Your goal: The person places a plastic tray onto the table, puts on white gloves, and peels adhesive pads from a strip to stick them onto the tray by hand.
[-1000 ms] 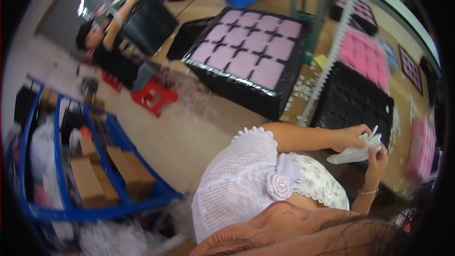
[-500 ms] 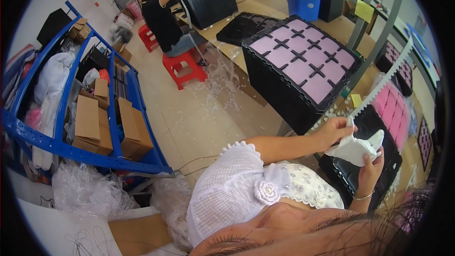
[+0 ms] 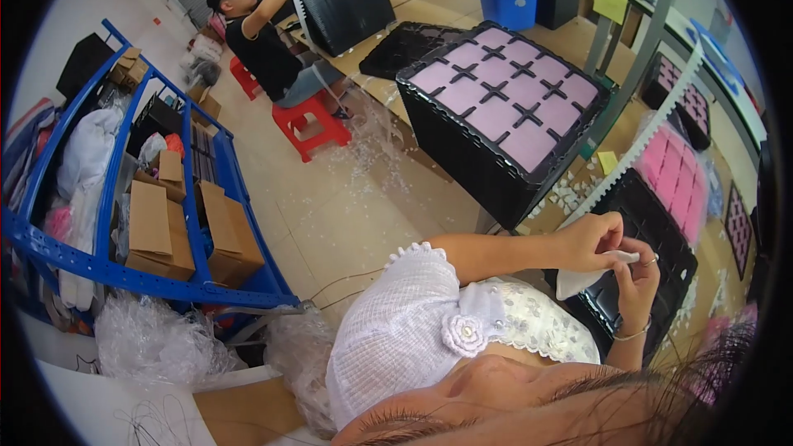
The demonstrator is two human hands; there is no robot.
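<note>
White, limp and thin-looking, the cloth-like piece (image 3: 576, 283) is what I attend to in the head view, the only one I have. It hangs between the two hands, in front of the black tray (image 3: 661, 227), and its loose part droops below the left hand (image 3: 588, 241). That hand is bent at the wrist, thumb and finger pinching the upper edge. The right hand (image 3: 637, 281), with a ring and a bracelet (image 3: 632, 335), faces it closely and seems to nip a narrow end of the same edge between thumb and fingertip. I cannot tell how firmly either one grips, nor whether the drooping part is one layer or several.

To handle this well, I would judge, the pinches should be light and near the edge, and the fabric should be spread by small opposed pulls rather than a tug, since something this flimsy could crease or slip. I would also hold the droop clear of the tray's ribs, and of the toothed white strip (image 3: 647, 142) slanting down close behind the left hand, where it could snag. White scraps (image 3: 570, 196) lie near the tray, so loose bits might cling to it.
</note>
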